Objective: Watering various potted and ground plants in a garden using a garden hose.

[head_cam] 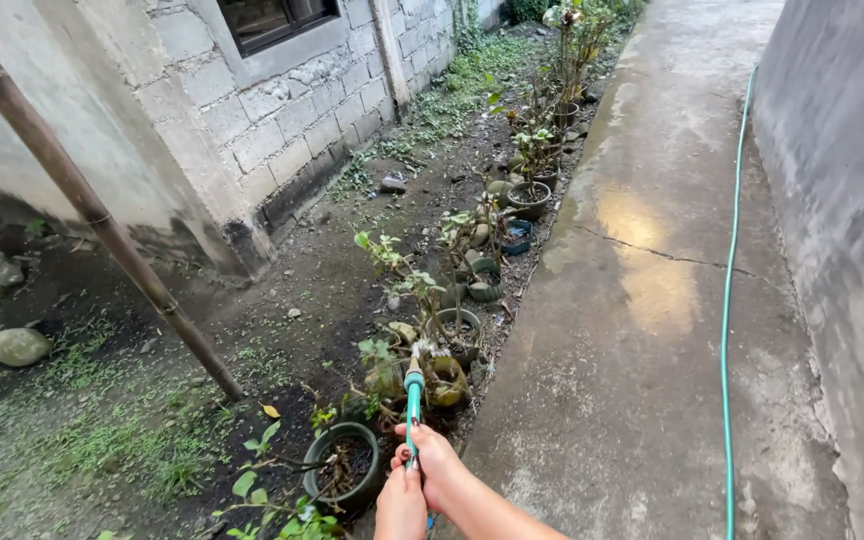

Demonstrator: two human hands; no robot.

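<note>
While both hands (pixel 422 485) grip hose nozzle (pixel 413 400), fingers closed, potted plants (pixel 344 462) ahead, pole (pixel 92 210) left

Things sitting along a garden path

A brown pole (pixel 92 215) is leaning by the grey block wall (pixel 282 110), a round stone (pixel 16 346) is lying on the dirt, and a wet concrete path (pixel 652 300) is shining beside a tall wall (pixel 847 200).

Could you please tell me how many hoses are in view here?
2: one hose gripped by both hands beside the potted plants, another hose lying along the concrete path by the wall. They may be one hose.
</note>
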